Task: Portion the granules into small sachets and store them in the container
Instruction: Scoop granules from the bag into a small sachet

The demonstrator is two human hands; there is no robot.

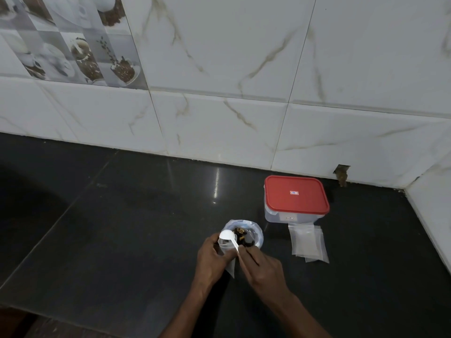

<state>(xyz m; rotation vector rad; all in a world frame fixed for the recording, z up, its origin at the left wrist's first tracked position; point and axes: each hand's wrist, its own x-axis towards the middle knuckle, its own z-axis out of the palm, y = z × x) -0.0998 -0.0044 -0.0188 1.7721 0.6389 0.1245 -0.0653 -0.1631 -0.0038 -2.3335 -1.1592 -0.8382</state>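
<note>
My left hand point(211, 257) holds a small clear sachet point(230, 265) upright by its mouth, above the dark counter. My right hand point(262, 267) grips the handle of a white plastic scoop point(228, 236), whose bowl sits right over the sachet's mouth. Just behind them stands an open clear bag point(256, 234) with dark and tan granules point(244, 237) inside. A clear container with a red lid point(296, 197), shut, stands to the right near the wall. A stack of empty sachets point(308, 242) lies flat in front of it.
The black stone counter point(122, 228) runs to a white marble-tiled wall point(219, 118) at the back and another wall at the far right. A small hole in the wall point(341, 175) is behind the container. The counter's front edge shows at the lower left.
</note>
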